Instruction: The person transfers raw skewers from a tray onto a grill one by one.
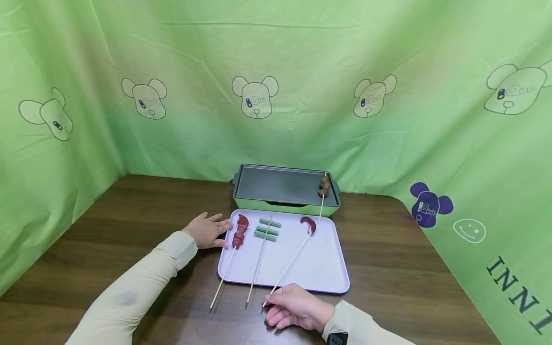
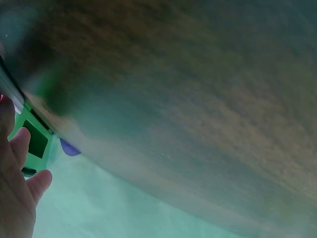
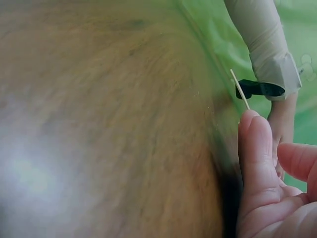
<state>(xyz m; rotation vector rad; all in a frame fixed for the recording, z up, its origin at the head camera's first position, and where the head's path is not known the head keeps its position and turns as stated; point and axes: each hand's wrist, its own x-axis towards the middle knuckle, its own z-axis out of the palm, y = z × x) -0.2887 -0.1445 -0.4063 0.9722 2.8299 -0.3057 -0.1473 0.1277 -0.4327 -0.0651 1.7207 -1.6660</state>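
My right hand [image 1: 295,306] pinches the lower end of a wooden skewer [image 1: 291,263] between thumb and finger. A curled dark-red piece [image 1: 309,224] sits on its far end, over a pale lilac tray [image 1: 319,263]. In the right wrist view the stick's tip [image 3: 240,89] pokes out past the fingertips. At the tray's left edge, my left hand [image 1: 209,231] has its fingers spread and touches the rim. Beside it lies a skewer of red meat-like chunks [image 1: 240,231]. To its right is a skewer of green pieces [image 1: 266,231]. Both sticks reach over the front rim.
Behind the tray stands a green-sided grill [image 1: 280,184] with a dark flat top. A skewer of brown chunks [image 1: 324,186] lies at its right end, its stick sticking out over the tray. The wooden table [image 1: 388,258] meets a green printed curtain [image 1: 194,134].
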